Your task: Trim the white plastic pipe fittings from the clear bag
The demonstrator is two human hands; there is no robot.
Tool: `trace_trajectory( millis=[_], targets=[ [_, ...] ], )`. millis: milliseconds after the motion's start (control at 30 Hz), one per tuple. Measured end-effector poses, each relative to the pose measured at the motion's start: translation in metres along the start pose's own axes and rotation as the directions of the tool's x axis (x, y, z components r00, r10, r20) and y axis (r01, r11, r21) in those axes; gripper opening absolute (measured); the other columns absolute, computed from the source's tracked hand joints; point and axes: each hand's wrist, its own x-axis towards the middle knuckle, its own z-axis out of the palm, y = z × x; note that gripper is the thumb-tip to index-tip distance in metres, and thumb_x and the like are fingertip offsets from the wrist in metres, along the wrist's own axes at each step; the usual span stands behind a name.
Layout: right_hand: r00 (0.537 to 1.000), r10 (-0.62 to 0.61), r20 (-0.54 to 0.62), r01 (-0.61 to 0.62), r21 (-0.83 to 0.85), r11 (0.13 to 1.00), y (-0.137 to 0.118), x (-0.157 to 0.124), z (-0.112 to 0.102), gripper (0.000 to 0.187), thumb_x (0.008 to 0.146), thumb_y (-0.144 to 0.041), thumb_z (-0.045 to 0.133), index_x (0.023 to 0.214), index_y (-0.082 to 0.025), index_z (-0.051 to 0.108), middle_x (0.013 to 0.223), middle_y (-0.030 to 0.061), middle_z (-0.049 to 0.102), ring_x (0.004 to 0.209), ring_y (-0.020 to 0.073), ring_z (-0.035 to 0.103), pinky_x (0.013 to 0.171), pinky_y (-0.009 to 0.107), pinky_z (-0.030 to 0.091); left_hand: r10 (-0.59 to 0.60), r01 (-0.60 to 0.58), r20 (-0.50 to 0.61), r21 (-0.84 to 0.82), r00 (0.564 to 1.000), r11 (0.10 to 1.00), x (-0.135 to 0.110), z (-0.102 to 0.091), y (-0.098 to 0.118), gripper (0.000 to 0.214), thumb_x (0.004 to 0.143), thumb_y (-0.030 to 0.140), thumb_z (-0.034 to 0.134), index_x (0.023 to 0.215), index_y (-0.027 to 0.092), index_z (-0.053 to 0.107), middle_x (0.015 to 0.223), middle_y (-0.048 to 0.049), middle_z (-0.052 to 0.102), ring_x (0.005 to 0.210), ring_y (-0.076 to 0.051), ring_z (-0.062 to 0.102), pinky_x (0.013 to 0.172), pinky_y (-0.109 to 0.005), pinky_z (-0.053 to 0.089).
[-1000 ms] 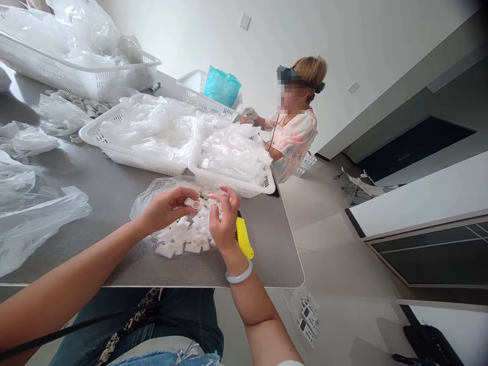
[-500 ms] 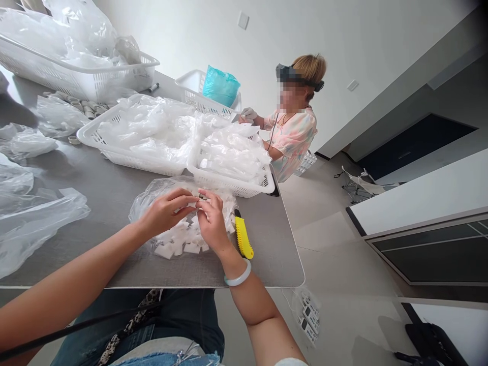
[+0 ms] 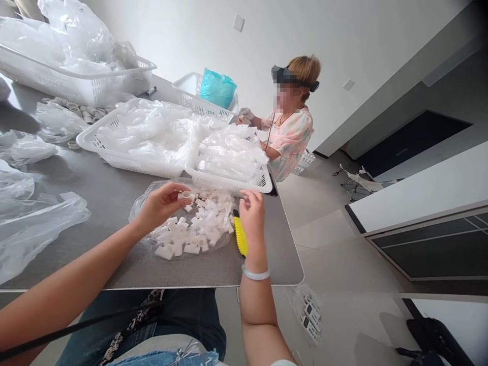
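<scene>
My left hand [image 3: 163, 203] pinches a white plastic pipe fitting [image 3: 186, 195] between thumb and fingers, its round opening facing up. Below lies a pile of similar white fittings [image 3: 202, 223] on a spread clear plastic bag [image 3: 143, 201]. Right of the pile, my right hand [image 3: 252, 213] is raised near the basket's front edge, fingers loosely bent and thumb apart, with nothing visible in them. Beside its wrist lies a yellow tool [image 3: 240, 236] with a ridged edge and a black end, partly covered by the hand.
White baskets of clear bags [image 3: 148, 165] stand beyond the pile; another basket [image 3: 183, 84] holds a blue-green bag [image 3: 217, 89]. Loose bags [image 3: 41, 218] and grey fittings [image 3: 89, 114] lie left. A co-worker [image 3: 292, 127] wearing a headset is at the far side. The table edge [image 3: 297, 259] is right.
My hands, together over the pile before, are now apart. The right hand has moved right, over beside the yellow tool; the left keeps the fitting, now plainly visible.
</scene>
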Motion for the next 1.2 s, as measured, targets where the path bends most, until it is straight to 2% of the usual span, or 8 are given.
trace_trajectory(
  millis=[200, 300, 467, 600, 667, 800, 1000, 1200],
  targets=[
    [0.877, 0.286, 0.386, -0.205, -0.239, 0.949, 0.023, -0.032, -0.020, 0.048, 0.079, -0.027, 0.061, 0.127, -0.022, 0.059, 0.125, 0.0106, 0.055, 0.114, 0.0258, 0.062, 0.097, 0.038, 0.050, -0.158, 0.166, 0.054, -0.217, 0.986, 0.962, 0.003, 0.001, 0.004, 0.025, 0.079, 0.032, 0.075, 0.102, 0.024, 0.072, 0.065, 0.0016, 0.067, 0.060, -0.016, 0.064, 0.054, -0.028, 0.053],
    [0.857, 0.325, 0.400, -0.235, -0.258, 0.937, 0.030, -0.040, -0.021, 0.053, 0.077, -0.022, 0.059, 0.130, -0.024, 0.057, 0.128, 0.0100, 0.055, 0.114, 0.0252, 0.062, 0.098, 0.037, 0.049, -0.242, 0.269, 0.121, -0.352, 0.963, 0.896, 0.003, 0.000, 0.001, 0.021, 0.077, 0.029, 0.078, 0.098, 0.024, 0.075, 0.068, 0.0011, 0.069, 0.062, -0.015, 0.066, 0.056, -0.026, 0.055],
    [0.892, 0.317, 0.321, -0.256, -0.219, 0.942, 0.021, -0.034, -0.040, 0.053, 0.080, -0.018, 0.047, 0.131, -0.024, 0.059, 0.130, 0.0125, 0.059, 0.114, 0.0266, 0.064, 0.096, 0.039, 0.052, -0.308, 0.376, 0.216, -0.491, 0.927, 0.786, 0.004, -0.004, 0.001, 0.031, 0.075, 0.024, 0.080, 0.107, 0.024, 0.075, 0.079, -0.0008, 0.076, 0.077, -0.018, 0.074, 0.073, -0.029, 0.062],
    [0.927, 0.134, 0.350, -0.113, -0.080, 0.990, -0.019, -0.020, -0.041, 0.050, 0.093, -0.031, 0.037, 0.140, -0.024, 0.051, 0.125, 0.0121, 0.065, 0.105, 0.0247, 0.067, 0.084, 0.036, 0.055, -0.292, 0.393, 0.266, -0.544, 0.919, 0.741, 0.005, -0.006, 0.006, 0.037, 0.073, 0.021, 0.081, 0.110, 0.024, 0.075, 0.094, -0.0040, 0.079, 0.091, -0.023, 0.076, 0.078, -0.029, 0.063],
    [0.896, -0.041, 0.443, 0.029, 0.034, 0.999, -0.041, -0.011, -0.031, 0.049, 0.098, -0.040, 0.033, 0.142, -0.026, 0.048, 0.110, 0.0089, 0.071, 0.087, 0.0219, 0.069, 0.075, 0.034, 0.055, -0.289, 0.394, 0.271, -0.557, 0.918, 0.731, 0.005, -0.006, 0.008, 0.037, 0.072, 0.021, 0.082, 0.108, 0.024, 0.075, 0.100, -0.0044, 0.079, 0.091, -0.024, 0.076, 0.076, -0.029, 0.064],
    [0.854, -0.320, 0.410, 0.310, 0.094, 0.946, -0.062, -0.002, -0.002, 0.041, 0.099, -0.035, 0.031, 0.128, -0.024, 0.056, 0.115, 0.0091, 0.070, 0.095, 0.0222, 0.068, 0.072, 0.031, 0.053, -0.275, 0.404, 0.300, -0.582, 0.913, 0.706, 0.006, -0.006, 0.008, 0.033, 0.069, 0.021, 0.084, 0.101, 0.024, 0.076, 0.098, -0.0026, 0.077, 0.081, -0.021, 0.076, 0.066, -0.024, 0.062],
    [0.886, -0.366, 0.284, 0.378, 0.012, 0.926, -0.046, -0.010, 0.023, 0.037, 0.100, -0.034, 0.027, 0.118, -0.021, 0.057, 0.101, 0.0084, 0.072, 0.083, 0.0217, 0.070, 0.062, 0.029, 0.051, -0.261, 0.395, 0.298, -0.643, 0.918, 0.656, 0.006, -0.005, 0.006, 0.032, 0.067, 0.017, 0.086, 0.096, 0.021, 0.074, 0.089, -0.0005, 0.074, 0.069, -0.013, 0.069, 0.066, -0.020, 0.059],
    [0.856, -0.408, 0.318, 0.443, -0.041, 0.896, -0.044, -0.018, 0.032, 0.033, 0.102, -0.029, 0.031, 0.117, -0.021, 0.059, 0.102, 0.0090, 0.072, 0.095, 0.0221, 0.069, 0.075, 0.030, 0.053, -0.268, 0.398, 0.297, -0.596, 0.916, 0.698, 0.006, -0.004, 0.003, 0.028, 0.069, 0.020, 0.084, 0.095, 0.024, 0.074, 0.077, 0.0000, 0.072, 0.063, -0.015, 0.064, 0.059, -0.025, 0.056]
  ],
)
